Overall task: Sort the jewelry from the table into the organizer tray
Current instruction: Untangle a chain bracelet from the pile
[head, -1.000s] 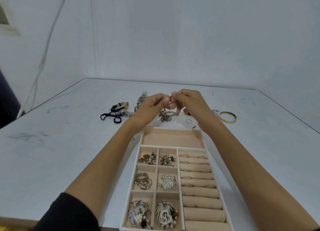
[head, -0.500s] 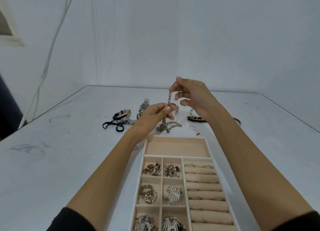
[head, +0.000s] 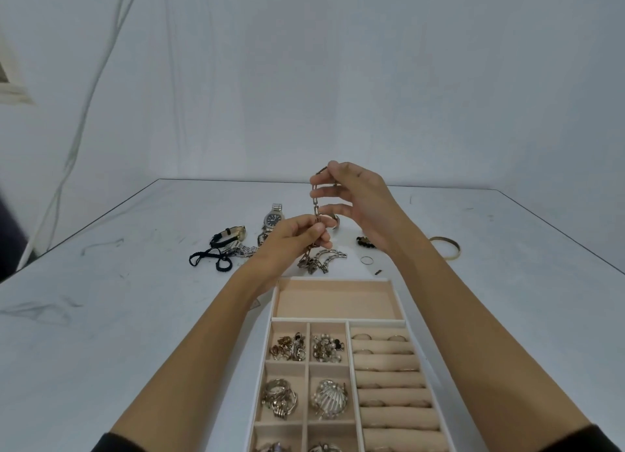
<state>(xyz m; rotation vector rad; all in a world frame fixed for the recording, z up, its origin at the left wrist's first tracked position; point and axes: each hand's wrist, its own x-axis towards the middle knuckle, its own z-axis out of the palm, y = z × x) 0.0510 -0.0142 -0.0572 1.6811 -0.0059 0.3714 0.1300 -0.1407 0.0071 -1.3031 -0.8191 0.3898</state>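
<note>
Chain (head: 315,202), seemingly taut, left hand (head: 291,239) to right hand (head: 362,202)

Plain white wall (head: 338,79), white cable (head: 101,62) hanging left; scuffed white table (head: 101,316).

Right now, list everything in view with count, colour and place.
chain: 1, dark metal, held up, centre
organizer tray: 1, beige, nearest, partly filled
silver watch: 1, dark dial, far centre-left
gold watch: 1, black strap, far left
bangle: 1, gold, far right
small ring: 1, pale, just beyond tray
table: 1, white, under everything
left hand: 1, pinches chain lower down
right hand: 1, pinches chain's top
</note>
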